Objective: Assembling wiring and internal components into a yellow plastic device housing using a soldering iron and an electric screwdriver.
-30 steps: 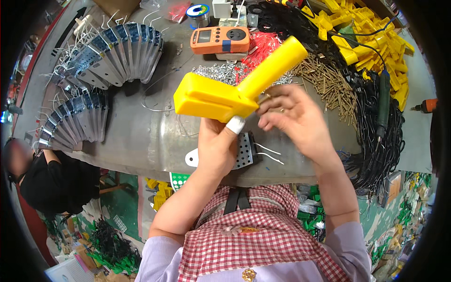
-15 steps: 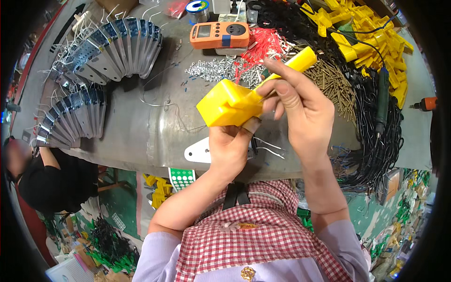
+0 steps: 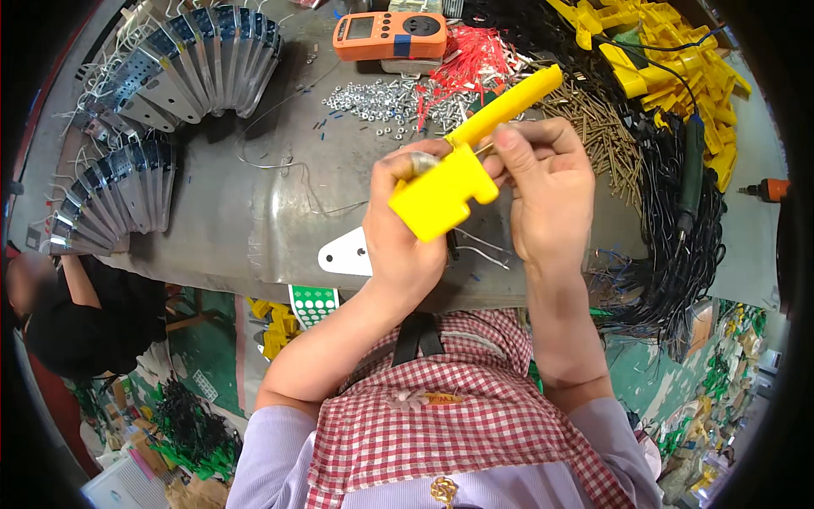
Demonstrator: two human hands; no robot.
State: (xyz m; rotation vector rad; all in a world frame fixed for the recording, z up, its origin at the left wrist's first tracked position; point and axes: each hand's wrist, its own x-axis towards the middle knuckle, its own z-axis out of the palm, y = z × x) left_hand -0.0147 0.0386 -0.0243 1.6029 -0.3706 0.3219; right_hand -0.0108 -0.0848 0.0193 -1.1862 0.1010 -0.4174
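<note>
My left hand (image 3: pixel 403 225) is closed round a yellow plastic housing (image 3: pixel 441 197), a boxy body with a notched edge and a long handle-like arm pointing up and to the right. At the inner corner of the housing, my right hand (image 3: pixel 551 187) pinches a thin brass-coloured pin; its tip is against or close to the plastic, I cannot tell which. Beneath my left wrist a white plate with holes (image 3: pixel 346 253) lies on the metal table (image 3: pixel 280 199), partly hidden, with white wires (image 3: pixel 483 250) coming out beside it.
Loose nuts and screws (image 3: pixel 381 106), an orange multimeter (image 3: pixel 390 36) and red wires (image 3: pixel 475 59) lie ahead. Brass screws (image 3: pixel 598 127), black cables (image 3: pixel 670 246), a screwdriver (image 3: pixel 691 170) and yellow housings (image 3: pixel 687 76) fill the right. Metal plates (image 3: pixel 203 64) fan out left, where another person (image 3: pixel 93 314) sits.
The yellow housing has been turned in my left hand, so its notched side now faces me. My right fingers have moved in against its corner. The whole view has shifted slightly.
</note>
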